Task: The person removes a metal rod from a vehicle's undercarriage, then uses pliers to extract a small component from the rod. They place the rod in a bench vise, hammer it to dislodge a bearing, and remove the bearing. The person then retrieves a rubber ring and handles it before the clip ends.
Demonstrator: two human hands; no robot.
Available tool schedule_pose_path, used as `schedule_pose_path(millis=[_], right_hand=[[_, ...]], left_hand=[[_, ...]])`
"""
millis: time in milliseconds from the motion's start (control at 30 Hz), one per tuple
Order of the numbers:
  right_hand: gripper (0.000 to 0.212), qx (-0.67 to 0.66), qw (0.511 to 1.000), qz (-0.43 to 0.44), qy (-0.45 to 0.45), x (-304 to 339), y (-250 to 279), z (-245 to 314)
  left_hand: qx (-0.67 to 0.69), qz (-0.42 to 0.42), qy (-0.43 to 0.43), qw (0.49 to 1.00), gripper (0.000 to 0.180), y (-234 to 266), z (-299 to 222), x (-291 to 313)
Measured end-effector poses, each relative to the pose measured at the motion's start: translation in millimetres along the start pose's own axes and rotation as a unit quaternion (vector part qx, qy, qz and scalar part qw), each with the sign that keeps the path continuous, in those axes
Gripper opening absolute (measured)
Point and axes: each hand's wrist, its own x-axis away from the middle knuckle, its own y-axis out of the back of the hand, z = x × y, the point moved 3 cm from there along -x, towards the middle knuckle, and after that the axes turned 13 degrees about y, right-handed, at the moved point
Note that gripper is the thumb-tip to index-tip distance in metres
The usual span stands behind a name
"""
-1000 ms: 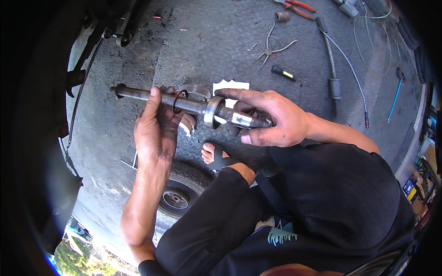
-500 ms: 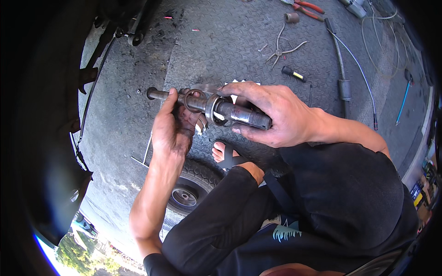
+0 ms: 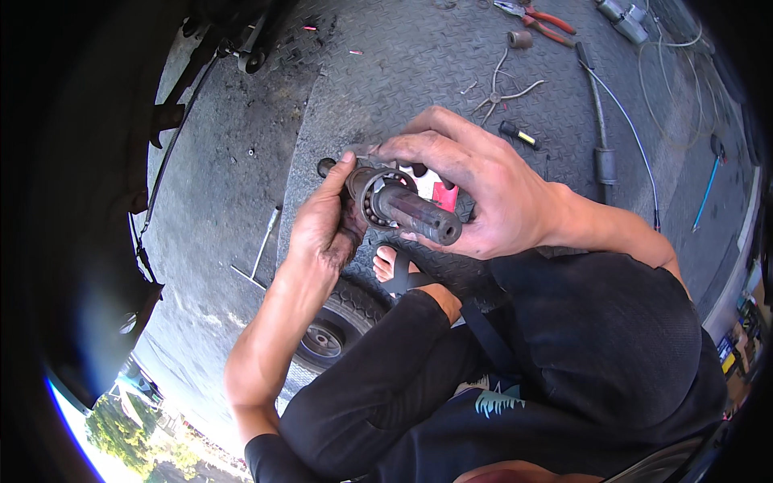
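A dark, greasy metal shaft (image 3: 415, 213) carries a ball bearing (image 3: 374, 201) around its middle, the balls showing between the rings. My left hand (image 3: 326, 217) is closed around the far part of the shaft, its thumb along the upper side. Over the near end arches my right hand (image 3: 499, 177), fingers curled above and thumb below, with the fingertips at the bearing's rim. The shaft's near end points toward me and shows a small centre hole. Its far tip sticks out past my left thumb. Behind it lies a red and white item (image 3: 443, 193), partly hidden.
On the patterned metal floor lie red-handled pliers (image 3: 547, 26), thin-armed pliers (image 3: 495, 98), a metal bushing (image 3: 520, 39), a small flashlight (image 3: 519, 134) and a long bar (image 3: 602, 161). A T-handle wrench (image 3: 266, 245) and a wheel (image 3: 338, 322) are at lower left.
The shaft has swung so its near end points more toward me, exposing the bearing's balls. My left hand has moved slightly right, and the right fingers arch higher.
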Motion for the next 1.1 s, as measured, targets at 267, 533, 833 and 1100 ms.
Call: schedule_pose_path(millis=[267, 533, 833, 1100], right_hand=[[0.083, -0.071, 0.997, 0.021, 0.008, 5, -12, -6], [0.073, -0.009, 0.998, -0.039, 0.051, 6, -9, -4], [0.066, 0.002, 0.989, -0.135, 0.054, -11, 11, -4], [0.079, 0.028, 0.987, -0.041, 0.153, -60, 34, 26]], left_hand=[[-0.001, -0.018, 0.041, 0.999, 0.034, -8, 13, -4], [-0.113, -0.021, 0.045, 0.992, 0.046, -23, 12, 8], [-0.562, -0.193, -0.428, 0.681, 0.06, -9, -1, 26], [-0.539, 0.009, -0.329, 0.775, 0.072, -9, -29, -3]])
